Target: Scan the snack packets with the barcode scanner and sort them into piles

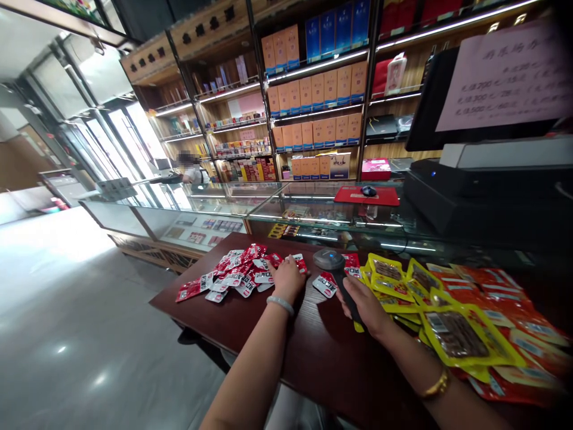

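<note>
My left hand (289,278), with a pale bangle at the wrist, lies at the right edge of a heap of red-and-white snack packets (244,272). Its thumb and fingers close around one red-and-white snack packet (299,261), partly hidden. In my right hand (363,304) is a black handheld barcode scanner (330,261), its handle gripped and a blue light showing on its head. Below the scanner head lies a single packet (324,284); another red packet (352,261) sits behind it. Yellow-edged snack packs (461,334) are piled right of my right hand.
The packets lie on a dark red-brown table (308,349). Orange-red packets (501,292) spread at far right. Behind stand a glass counter (264,206), a mouse (369,191) on a red mat, a monitor (430,101) and stocked shelves. A person (197,174) is farther back.
</note>
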{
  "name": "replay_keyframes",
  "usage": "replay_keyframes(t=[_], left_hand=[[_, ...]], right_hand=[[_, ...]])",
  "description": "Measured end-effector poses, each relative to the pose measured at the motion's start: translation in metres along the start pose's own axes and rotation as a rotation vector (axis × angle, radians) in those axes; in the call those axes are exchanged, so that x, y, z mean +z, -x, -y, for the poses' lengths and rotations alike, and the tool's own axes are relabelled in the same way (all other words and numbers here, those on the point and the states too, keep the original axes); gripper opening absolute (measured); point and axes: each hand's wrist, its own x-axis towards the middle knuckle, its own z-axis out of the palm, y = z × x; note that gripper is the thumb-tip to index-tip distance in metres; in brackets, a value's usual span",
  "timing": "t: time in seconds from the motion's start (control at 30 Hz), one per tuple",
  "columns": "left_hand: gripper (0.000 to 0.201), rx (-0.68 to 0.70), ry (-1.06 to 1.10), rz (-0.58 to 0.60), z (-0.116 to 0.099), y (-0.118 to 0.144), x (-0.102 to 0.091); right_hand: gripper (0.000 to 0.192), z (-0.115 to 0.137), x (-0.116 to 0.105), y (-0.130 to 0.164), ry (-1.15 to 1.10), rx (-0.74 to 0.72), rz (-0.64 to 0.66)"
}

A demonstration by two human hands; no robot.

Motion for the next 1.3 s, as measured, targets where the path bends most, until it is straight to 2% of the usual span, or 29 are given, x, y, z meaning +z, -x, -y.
replay_keyframes(t=[0.07,0.13,0.2,0.33,0.4,0.47,0.53,0.67,0.73,0.9,1.03,1.3], left_hand=[[0.046,0.006,0.046,-0.007,0.0,0.0,-0.003],[0.036,-0.008,0.224,-0.033,0.002,-0.001,-0.007],[0.032,-0.082,0.538,-0.054,0.003,-0.001,-0.007],[0.04,-0.233,1.202,0.014,0.002,-0.003,0.002],[0.039,-0.23,1.459,0.044,0.0,-0.004,0.008],[0.035,-0.192,1.601,0.051,-0.002,-0.006,0.012],[0.03,-0.148,1.546,0.004,-0.002,-0.005,0.009],[0.034,-0.064,1.032,-0.221,0.003,0.002,-0.006],[0.038,-0.041,0.875,-0.322,0.005,0.005,-0.011],[0.027,0.073,1.002,-0.564,0.007,0.003,-0.005],[0.026,0.13,0.991,-0.588,0.007,0.002,-0.001],[0.027,0.128,0.929,-0.593,0.007,0.006,-0.005]], right_hand=[[0.049,0.0,-0.001,0.0,0.016,-0.006,0.007],[0.048,0.0,-0.001,-0.001,0.027,-0.012,0.011],[0.047,-0.001,-0.002,-0.001,0.028,-0.02,0.013],[0.044,-0.002,-0.002,-0.001,0.011,-0.041,0.023],[0.043,-0.001,-0.001,0.0,0.004,-0.042,0.025],[0.042,-0.001,-0.001,0.0,0.002,-0.04,0.029],[0.041,0.0,-0.001,0.001,0.001,-0.04,0.03],[0.042,0.001,-0.001,0.001,-0.015,-0.034,0.034],[0.042,0.002,-0.001,0.001,-0.026,-0.033,0.039],[0.04,0.006,0.0,0.005,-0.012,-0.051,0.062],[0.041,0.008,0.0,0.007,0.002,-0.069,0.093],[0.042,0.012,0.004,0.01,0.047,-0.028,0.101]])
